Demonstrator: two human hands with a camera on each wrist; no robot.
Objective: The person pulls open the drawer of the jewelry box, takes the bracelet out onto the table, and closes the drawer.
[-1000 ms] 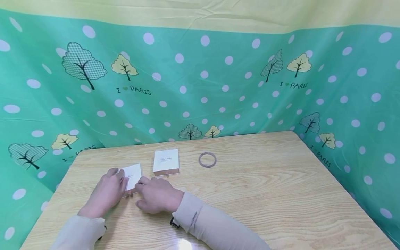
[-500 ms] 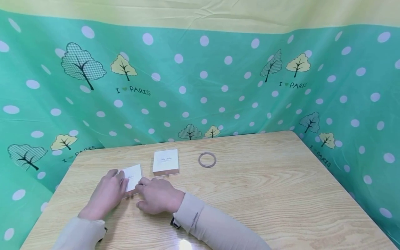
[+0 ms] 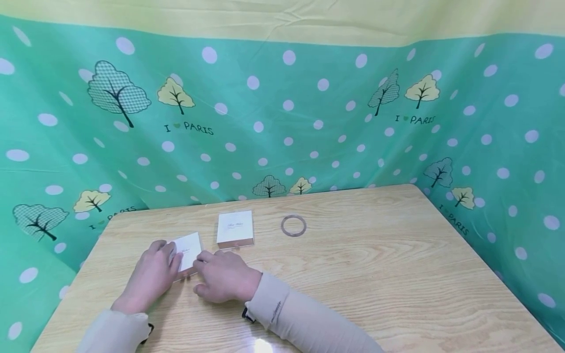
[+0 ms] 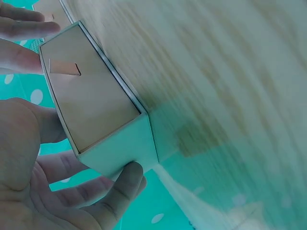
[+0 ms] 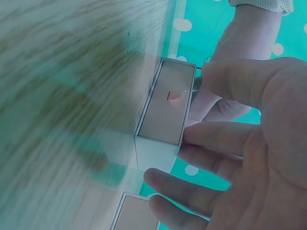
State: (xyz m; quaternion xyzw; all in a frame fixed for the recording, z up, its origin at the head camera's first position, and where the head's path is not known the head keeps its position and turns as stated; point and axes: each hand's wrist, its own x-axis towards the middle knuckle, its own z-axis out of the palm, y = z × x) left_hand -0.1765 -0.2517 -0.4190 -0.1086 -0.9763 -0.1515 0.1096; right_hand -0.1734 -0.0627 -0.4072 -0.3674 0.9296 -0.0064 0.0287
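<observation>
A small white drawer box [image 3: 191,245] with printing on its lid lies at the table's left. Its pinkish-brown drawer front [image 4: 91,100] carries a short ribbon pull tab [image 4: 64,67] and sits flush inside the sleeve. My left hand [image 3: 152,271] holds the box from its left, thumb over the lid and fingers down the side wall. From the right, my right hand [image 3: 226,275] rests its fingertips at the box's right front edge. In the right wrist view, the fingers [image 5: 187,191] of that hand are spread and only slightly bent beside the box.
Behind and to the right stands a second white drawer box [image 3: 235,227], with its drawer front facing the near side. A translucent purplish bangle [image 3: 293,226] lies flat farther right on the wooden table [image 3: 362,264]. A green dotted curtain [image 3: 273,142] hangs behind the table.
</observation>
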